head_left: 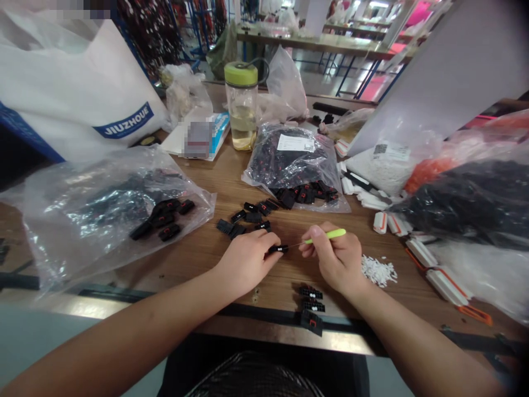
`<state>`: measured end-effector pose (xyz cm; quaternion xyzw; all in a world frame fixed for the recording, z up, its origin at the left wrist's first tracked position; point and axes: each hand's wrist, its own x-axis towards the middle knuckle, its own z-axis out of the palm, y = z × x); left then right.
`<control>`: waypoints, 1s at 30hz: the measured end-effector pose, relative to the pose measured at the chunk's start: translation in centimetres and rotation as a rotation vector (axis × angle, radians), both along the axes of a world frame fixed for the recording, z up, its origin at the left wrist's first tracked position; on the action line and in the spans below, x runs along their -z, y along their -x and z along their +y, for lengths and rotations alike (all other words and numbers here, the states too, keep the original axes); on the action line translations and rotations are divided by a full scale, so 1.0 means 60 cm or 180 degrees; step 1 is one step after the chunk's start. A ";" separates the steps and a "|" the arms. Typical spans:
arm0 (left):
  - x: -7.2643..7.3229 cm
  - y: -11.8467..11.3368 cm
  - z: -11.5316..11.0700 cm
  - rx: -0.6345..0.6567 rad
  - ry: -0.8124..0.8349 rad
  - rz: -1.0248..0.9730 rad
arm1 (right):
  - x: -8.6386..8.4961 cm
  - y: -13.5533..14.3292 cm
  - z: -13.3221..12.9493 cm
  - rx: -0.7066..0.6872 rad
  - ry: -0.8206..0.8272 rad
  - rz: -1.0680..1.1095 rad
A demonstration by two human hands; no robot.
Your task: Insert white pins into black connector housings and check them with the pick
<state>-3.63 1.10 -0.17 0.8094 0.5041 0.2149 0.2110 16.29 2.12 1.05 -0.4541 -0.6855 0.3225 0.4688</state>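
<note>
Between the fingertips of my left hand (248,262) is a small black connector (279,249) with white dots on its face. My right hand (335,256) grips a yellow-green handled tool (330,235), its thin metal tip pointing left at the connector; whether they touch is too small to tell. Several loose black connectors (253,216) lie just beyond my left hand. Nearer the table edge, black connectors (313,306) sit in a short column. Beside my right wrist is a pile of small white pieces (378,271).
An open plastic bag (103,220) with black connectors lies left, another bag (289,157) at the centre back. A bottle (242,107) stands behind. White bars with orange strips (446,284) and filled bags (467,198) line the right. A large white bag (74,82) stands back left.
</note>
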 end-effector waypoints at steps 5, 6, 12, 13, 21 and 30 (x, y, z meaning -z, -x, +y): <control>-0.001 0.000 0.001 -0.0011 0.0031 0.0029 | 0.006 0.002 -0.001 -0.0067 -0.0018 -0.0062; -0.001 0.000 0.001 -0.0006 0.0031 0.0037 | 0.007 0.002 -0.002 -0.0059 -0.0027 -0.0071; -0.002 0.000 -0.001 0.0007 0.0044 0.0060 | 0.012 0.001 -0.002 0.0009 -0.0013 -0.0124; -0.002 0.000 0.000 0.0007 0.0041 0.0059 | 0.012 0.002 -0.002 0.0011 -0.0001 -0.0133; -0.005 0.000 0.000 0.0009 0.0047 0.0085 | 0.007 0.003 -0.003 0.0020 -0.0102 -0.0123; -0.007 0.000 -0.001 0.0027 0.0081 0.0122 | 0.010 0.001 -0.005 0.0024 -0.0193 -0.0210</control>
